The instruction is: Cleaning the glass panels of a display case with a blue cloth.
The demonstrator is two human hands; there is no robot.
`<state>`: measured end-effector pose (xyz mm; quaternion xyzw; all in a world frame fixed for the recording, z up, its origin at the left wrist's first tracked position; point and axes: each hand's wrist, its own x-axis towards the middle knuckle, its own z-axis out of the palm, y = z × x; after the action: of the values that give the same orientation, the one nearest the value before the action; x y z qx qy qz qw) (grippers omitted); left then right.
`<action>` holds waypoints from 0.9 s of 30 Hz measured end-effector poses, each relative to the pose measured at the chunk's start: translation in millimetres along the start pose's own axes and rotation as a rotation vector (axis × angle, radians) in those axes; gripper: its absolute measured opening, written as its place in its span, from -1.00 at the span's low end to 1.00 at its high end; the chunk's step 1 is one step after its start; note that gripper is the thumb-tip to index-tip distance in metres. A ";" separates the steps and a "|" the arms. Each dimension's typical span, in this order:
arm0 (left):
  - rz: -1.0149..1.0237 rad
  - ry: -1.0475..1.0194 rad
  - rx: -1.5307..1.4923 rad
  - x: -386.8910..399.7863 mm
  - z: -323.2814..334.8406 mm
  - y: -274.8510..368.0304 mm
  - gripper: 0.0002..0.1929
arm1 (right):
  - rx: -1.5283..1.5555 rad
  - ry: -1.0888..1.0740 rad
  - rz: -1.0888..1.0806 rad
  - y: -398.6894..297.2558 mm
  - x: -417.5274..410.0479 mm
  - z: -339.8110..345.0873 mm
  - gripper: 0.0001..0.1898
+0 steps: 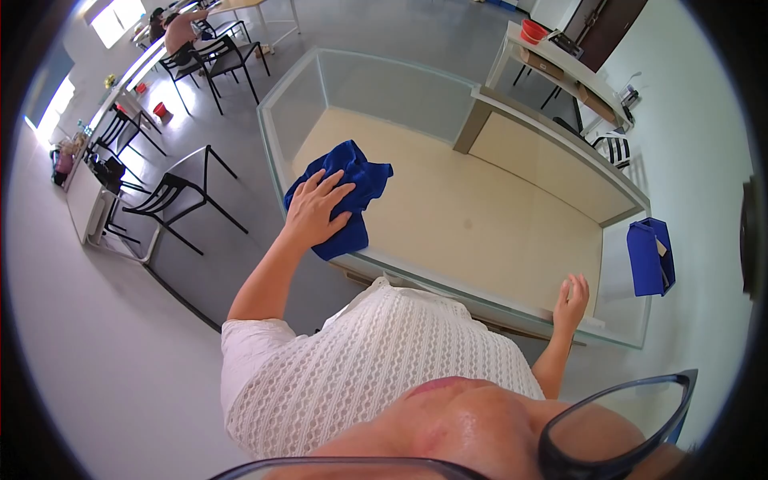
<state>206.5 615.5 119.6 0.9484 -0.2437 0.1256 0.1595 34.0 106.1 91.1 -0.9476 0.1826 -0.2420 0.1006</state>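
A glass-topped display counter [480, 198] with a cream inner floor stretches out before me. My left hand [315, 207] lies with its fingers spread on a crumpled blue cloth [369, 180], pressing it against the glass at the counter's left corner. Part of the cloth hangs over the front edge. Farther right, my right hand [572, 303] is at the front edge of the counter, its fingers raised and holding nothing. Whether its palm touches the glass cannot be made out.
A blue plastic bin [651, 258] is at the counter's right end, near the wall. Black chairs [180, 192] stand on the grey floor to the left. A white table [564, 72] at the back right bears a red basket [533, 31]. People sit at the far left.
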 end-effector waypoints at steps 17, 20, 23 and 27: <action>-0.047 -0.104 0.022 -7.2 -10.3 23.3 -0.48 | -0.011 -0.020 0.013 -3.0 0.2 -1.1 -0.70; 0.017 -0.111 0.012 -14.2 -8.3 45.6 -0.46 | -0.014 -0.012 0.012 -5.3 -1.6 -3.0 -0.70; 0.067 -0.120 0.034 -15.8 -1.5 58.2 -0.49 | 0.009 -0.032 0.020 -5.3 1.5 -5.4 -0.69; 0.052 -0.106 0.008 -7.3 -0.5 26.9 -0.51 | -0.011 -0.020 0.040 -2.7 -2.7 -5.5 -0.68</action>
<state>186.8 596.4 124.3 0.9476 -0.2759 0.0803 0.1395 29.8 109.0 95.4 -0.9467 0.2020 -0.2293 0.1018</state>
